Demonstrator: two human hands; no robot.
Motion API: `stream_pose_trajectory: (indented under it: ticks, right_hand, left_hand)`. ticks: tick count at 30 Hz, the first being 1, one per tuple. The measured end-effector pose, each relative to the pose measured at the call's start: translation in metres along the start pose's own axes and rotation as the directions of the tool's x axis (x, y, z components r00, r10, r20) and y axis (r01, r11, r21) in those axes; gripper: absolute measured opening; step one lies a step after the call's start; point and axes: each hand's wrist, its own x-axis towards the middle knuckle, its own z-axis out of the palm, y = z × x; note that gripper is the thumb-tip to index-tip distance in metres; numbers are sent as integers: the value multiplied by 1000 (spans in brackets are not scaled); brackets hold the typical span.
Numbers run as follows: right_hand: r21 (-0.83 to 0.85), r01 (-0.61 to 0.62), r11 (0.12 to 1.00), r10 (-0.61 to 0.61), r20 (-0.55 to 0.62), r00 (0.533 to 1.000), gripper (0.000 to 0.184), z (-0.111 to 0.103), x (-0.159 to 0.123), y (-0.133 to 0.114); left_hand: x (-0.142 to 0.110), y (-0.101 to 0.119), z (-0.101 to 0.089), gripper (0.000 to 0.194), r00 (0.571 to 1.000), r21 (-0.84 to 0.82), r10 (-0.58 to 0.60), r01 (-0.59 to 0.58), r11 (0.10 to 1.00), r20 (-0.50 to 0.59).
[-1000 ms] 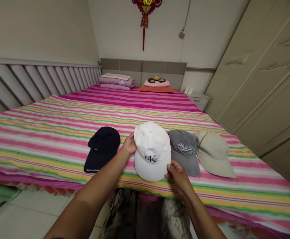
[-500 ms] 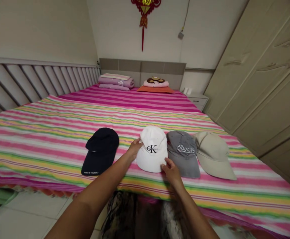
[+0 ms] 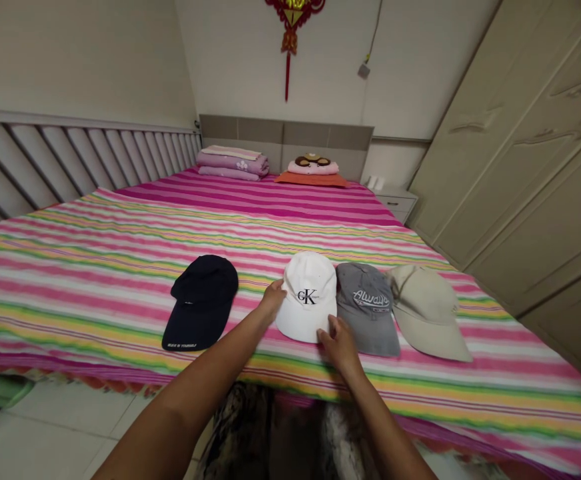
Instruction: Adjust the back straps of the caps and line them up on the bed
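Note:
A white baseball cap with black "CK"-like lettering lies on the bed, its brim toward me. My left hand is closed at the cap's left edge, the fingertips partly tucked out of sight. At the brim's right front corner, my right hand pinches the edge between thumb and fingers. Touching or nearly touching the white cap on the right is a grey cap with "Always" lettering. A beige cap follows, against the grey one. Farther left, apart from the others, rests a dark navy cap.
A striped sheet covers the bed. Folded purple bedding and an orange pillow sit by the headboard. A slatted rail runs along the left; a wardrobe and nightstand stand right.
The white cap has shifted slightly right, closer against the grey cap. My right hand has slid a little left along the brim, and my left hand has stayed at the cap's edge.

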Motion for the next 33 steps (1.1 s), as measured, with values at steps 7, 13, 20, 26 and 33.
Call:
stream_pose_trajectory:
  ticks: [7,13,20,26,33]
  right_hand:
    - [-197,-1,980,-6,-37,999,48,6,-7,-4]
    - [-288,53,956,-68,-43,997,45,9,-6,0]
    - [-347,147,926,-185,-80,979,41,11,-15,4]
    - [-339,342,876,-369,-15,929,31,13,-52,-4]
    - [-259,536,803,-508,172,844,22,29,-101,0]
  left_hand:
    - [-13,-1,1,40,996,25,87,-87,996,-13]
    - [-9,-12,1,36,974,6,140,-141,990,-179]
    - [-10,-13,1,40,969,16,148,-148,989,-197]
    - [-38,-10,-21,46,971,18,134,-133,991,-198]
    - [-107,-2,-92,26,987,-126,-28,8,992,-157]
